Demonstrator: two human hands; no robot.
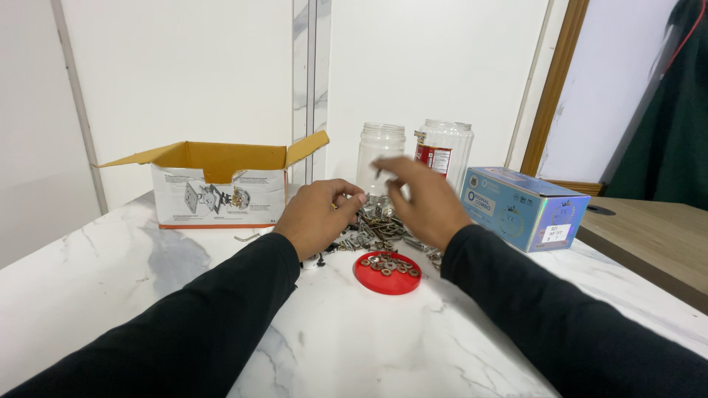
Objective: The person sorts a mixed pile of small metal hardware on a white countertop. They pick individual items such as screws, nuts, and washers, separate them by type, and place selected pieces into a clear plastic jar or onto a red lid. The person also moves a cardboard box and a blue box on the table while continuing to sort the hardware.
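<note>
- White marble-patterned tabletop (369, 346) with grey veins fills the foreground, backed by plain white wall panels.
- At its middle lies a heap of small metal screws and hooks (380, 227), the landmark for everything else.
- Left hand (318, 215) rests at the heap's left edge, fingers curled inward in a loose fist over the nearest pieces; whether it grips one cannot be told.
- Right hand (424, 200) hovers just above the heap's right side, thumb and forefinger pinched together on what looks like a small dark metal piece (378, 173), blurred, held clear of the heap.
- Just in front of the heap sits a round red plastic lid (388, 274) holding a few brown washers (389, 264).
- Behind the heap stand two clear plastic jars (380, 156), the right one with a red label.
- Left of the heap, an open cardboard box with orange flaps (220, 186) stands well apart.
- Right of the heap, a blue rectangular carton (522, 208) lies near the table's right edge.
- Bare tabletop lies open in front of the red lid, between both black sleeves (221, 317).
</note>
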